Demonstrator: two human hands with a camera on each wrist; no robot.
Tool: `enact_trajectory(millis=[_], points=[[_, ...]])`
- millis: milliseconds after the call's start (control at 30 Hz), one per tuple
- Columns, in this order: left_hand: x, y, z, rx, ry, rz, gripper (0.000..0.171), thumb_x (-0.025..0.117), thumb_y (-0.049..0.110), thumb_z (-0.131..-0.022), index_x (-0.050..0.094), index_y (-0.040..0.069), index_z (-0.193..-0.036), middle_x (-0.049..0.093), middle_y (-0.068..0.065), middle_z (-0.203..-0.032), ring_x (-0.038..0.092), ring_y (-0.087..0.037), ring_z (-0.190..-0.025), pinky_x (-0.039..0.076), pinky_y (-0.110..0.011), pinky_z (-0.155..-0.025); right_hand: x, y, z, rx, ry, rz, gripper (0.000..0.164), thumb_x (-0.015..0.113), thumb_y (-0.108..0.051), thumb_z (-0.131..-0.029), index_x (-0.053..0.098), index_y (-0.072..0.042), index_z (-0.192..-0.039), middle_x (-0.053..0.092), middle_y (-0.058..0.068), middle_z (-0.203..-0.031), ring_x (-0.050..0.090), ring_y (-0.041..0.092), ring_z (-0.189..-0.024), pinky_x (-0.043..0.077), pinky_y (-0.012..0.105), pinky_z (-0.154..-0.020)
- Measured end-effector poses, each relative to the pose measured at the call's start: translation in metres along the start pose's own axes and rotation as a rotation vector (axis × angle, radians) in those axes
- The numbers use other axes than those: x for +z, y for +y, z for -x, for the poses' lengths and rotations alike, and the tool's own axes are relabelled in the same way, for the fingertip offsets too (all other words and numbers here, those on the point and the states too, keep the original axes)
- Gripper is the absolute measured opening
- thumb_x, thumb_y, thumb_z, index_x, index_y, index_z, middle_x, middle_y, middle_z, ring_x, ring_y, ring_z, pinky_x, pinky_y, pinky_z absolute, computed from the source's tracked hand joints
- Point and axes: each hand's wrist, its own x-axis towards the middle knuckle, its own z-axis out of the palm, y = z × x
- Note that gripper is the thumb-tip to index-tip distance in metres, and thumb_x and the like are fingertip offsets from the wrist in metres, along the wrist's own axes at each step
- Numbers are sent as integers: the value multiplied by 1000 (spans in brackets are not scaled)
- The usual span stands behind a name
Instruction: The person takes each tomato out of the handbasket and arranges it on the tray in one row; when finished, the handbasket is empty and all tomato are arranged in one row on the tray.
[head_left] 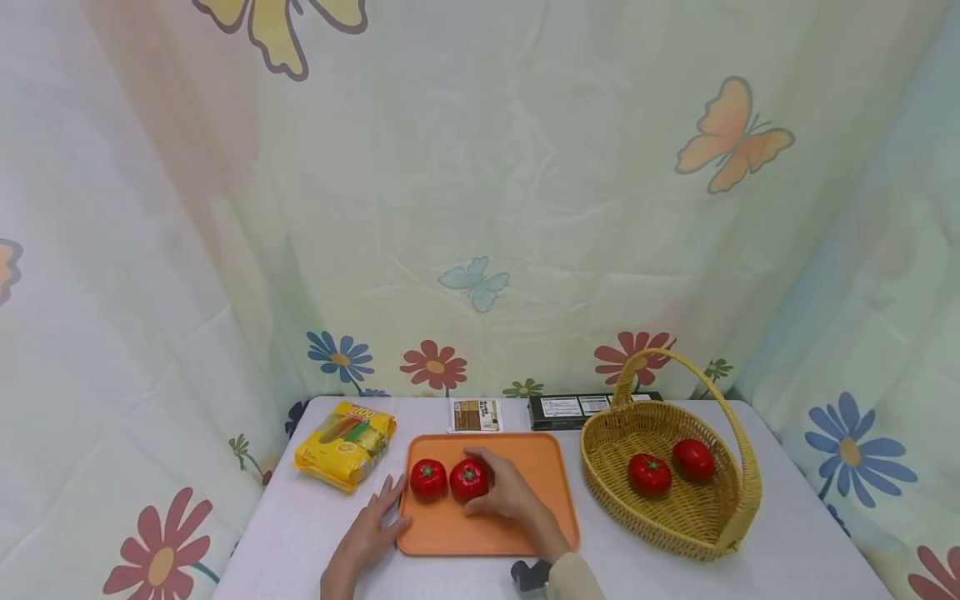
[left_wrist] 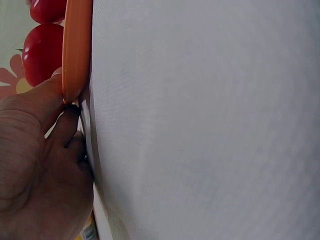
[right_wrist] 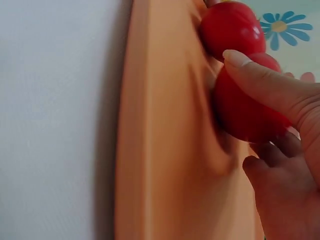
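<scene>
Two glossy red tomatoes with green tops lie side by side at the left of an orange tray [head_left: 525,533]. My right hand [head_left: 510,492] grips the right-hand tomato [head_left: 467,481] from its right side; the right wrist view shows the thumb [right_wrist: 260,75] over it and fingers curled behind. The other tomato [head_left: 428,479] rests close beside it. My left hand [head_left: 367,533] lies at the tray's left edge with its fingers spread and fairly straight. In the left wrist view its thumb [left_wrist: 37,100] reaches over the tray rim [left_wrist: 77,50], and the other fingers stay outside it.
A wicker basket [head_left: 630,521] with a tall handle stands at the right, holding a tomato [head_left: 649,475] and another red fruit [head_left: 693,460]. A yellow packet [head_left: 345,446] lies at the back left. Behind the tray are a small printed packet [head_left: 476,415] and a black box [head_left: 555,412].
</scene>
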Motion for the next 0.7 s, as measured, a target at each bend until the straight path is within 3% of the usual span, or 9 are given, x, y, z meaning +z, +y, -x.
enact_trajectory(millis=[133, 500, 700], points=[[0, 1, 1, -2, -3, -3, 77, 79, 37, -99, 44, 26, -167, 28, -19, -176, 16, -59, -159, 21, -83, -121, -11, -2, 6, -38, 9, -32, 90, 97, -7, -78, 53, -6, -156, 58, 16, -158, 46, 44, -151, 41, 61, -124], [-1, -4, 1, 14, -2, 11, 78, 79, 37, -98, 44, 26, -167, 28, -18, -176, 17, -60, -158, 21, -82, -122, -61, -32, 24, -95, 0, -66, 93, 94, 1, -79, 47, -2, -160, 50, 21, -164, 42, 43, -155, 33, 58, -128], [-1, -3, 1, 18, -8, 11, 78, 79, 40, -98, 43, 27, -167, 27, -19, -176, 17, -61, -158, 21, -83, -121, -96, -50, 44, -103, 81, 50, 92, 98, -9, -78, 52, -5, -158, 56, 16, -160, 48, 41, -152, 39, 55, -124]])
